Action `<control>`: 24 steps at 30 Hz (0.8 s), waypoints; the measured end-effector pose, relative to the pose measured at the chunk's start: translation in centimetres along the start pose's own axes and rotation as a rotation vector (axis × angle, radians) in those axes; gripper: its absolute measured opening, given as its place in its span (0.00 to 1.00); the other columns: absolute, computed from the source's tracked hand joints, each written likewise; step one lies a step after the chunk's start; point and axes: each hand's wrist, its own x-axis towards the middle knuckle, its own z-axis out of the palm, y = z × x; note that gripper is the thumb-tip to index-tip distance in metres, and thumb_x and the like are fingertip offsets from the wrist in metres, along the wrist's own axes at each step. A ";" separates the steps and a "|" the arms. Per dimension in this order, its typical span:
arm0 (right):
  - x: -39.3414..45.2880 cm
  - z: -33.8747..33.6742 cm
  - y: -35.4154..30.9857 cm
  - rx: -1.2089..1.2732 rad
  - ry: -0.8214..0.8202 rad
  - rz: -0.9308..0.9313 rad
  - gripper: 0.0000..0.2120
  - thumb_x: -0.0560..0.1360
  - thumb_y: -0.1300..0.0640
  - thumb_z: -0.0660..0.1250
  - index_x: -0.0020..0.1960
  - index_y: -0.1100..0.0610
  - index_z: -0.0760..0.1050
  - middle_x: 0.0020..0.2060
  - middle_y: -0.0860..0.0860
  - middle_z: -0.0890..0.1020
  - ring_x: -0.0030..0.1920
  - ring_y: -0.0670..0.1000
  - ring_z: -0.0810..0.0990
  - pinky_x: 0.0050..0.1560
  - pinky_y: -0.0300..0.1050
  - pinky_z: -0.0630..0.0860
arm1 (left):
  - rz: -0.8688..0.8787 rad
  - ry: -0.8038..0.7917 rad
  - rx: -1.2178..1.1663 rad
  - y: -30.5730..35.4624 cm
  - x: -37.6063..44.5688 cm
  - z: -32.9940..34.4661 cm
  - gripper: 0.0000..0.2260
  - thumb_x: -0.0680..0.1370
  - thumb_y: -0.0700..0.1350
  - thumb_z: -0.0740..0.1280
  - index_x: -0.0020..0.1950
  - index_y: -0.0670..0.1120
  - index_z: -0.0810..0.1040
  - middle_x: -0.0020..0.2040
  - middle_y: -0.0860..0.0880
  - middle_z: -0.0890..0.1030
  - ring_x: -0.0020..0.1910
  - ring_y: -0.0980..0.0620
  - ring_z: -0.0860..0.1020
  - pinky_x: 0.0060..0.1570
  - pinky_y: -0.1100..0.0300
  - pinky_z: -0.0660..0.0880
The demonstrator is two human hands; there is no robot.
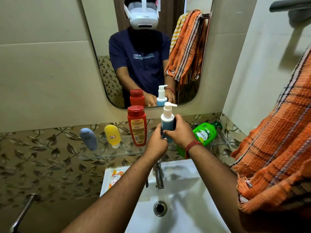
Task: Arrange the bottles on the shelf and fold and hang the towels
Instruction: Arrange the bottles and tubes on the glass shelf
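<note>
A white-and-blue pump bottle (167, 118) stands upright on the glass shelf (117, 153) under the mirror. My left hand (157, 142) and my right hand (180, 132) both grip its lower body from either side. To its left stand a tall red bottle (137, 126), a yellow tube (112, 136) and a grey tube (88, 138). A green pump bottle (206, 132) lies tilted on the shelf to the right, behind my right wrist. An orange striped towel (276, 140) hangs at the right edge.
A white sink (181, 185) with a metal tap (159, 175) sits below the shelf. An orange sachet (116, 178) lies on the sink's left rim. A grey towel (292, 9) hangs at the top right. A metal bar (23, 211) juts out at the lower left.
</note>
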 end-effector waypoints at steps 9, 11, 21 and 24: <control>0.3 -0.1 0.2 0.042 -0.076 0.023 0.30 0.69 0.55 0.79 0.66 0.55 0.71 0.60 0.54 0.71 0.57 0.50 0.73 0.64 0.47 0.72 | -0.004 0.107 0.082 -1.4 -0.4 -0.1 0.21 0.80 0.34 0.62 0.72 0.46 0.67 0.71 0.45 0.72 0.63 0.51 0.75 0.46 0.68 0.72; 0.4 -0.4 0.3 0.073 -0.082 0.004 0.28 0.68 0.56 0.79 0.64 0.55 0.70 0.60 0.53 0.75 0.57 0.51 0.75 0.61 0.49 0.74 | -0.016 0.121 0.082 -1.5 -0.4 -0.1 0.17 0.80 0.34 0.62 0.68 0.47 0.69 0.68 0.46 0.74 0.55 0.57 0.76 0.39 0.69 0.70; 1.8 -1.9 0.7 0.082 -0.234 0.004 0.29 0.70 0.68 0.72 0.68 0.54 0.70 0.62 0.54 0.76 0.63 0.53 0.76 0.67 0.52 0.73 | -0.004 0.028 0.043 -1.1 -0.2 0.3 0.35 0.79 0.33 0.63 0.80 0.56 0.53 0.76 0.47 0.67 0.64 0.54 0.73 0.43 0.67 0.72; 2.0 -1.5 0.7 0.053 -0.229 -0.014 0.31 0.68 0.64 0.75 0.68 0.52 0.70 0.62 0.53 0.77 0.61 0.53 0.77 0.64 0.53 0.75 | 0.016 0.059 0.100 -0.9 -0.2 0.4 0.38 0.78 0.32 0.62 0.81 0.58 0.52 0.77 0.46 0.63 0.71 0.48 0.69 0.56 0.60 0.75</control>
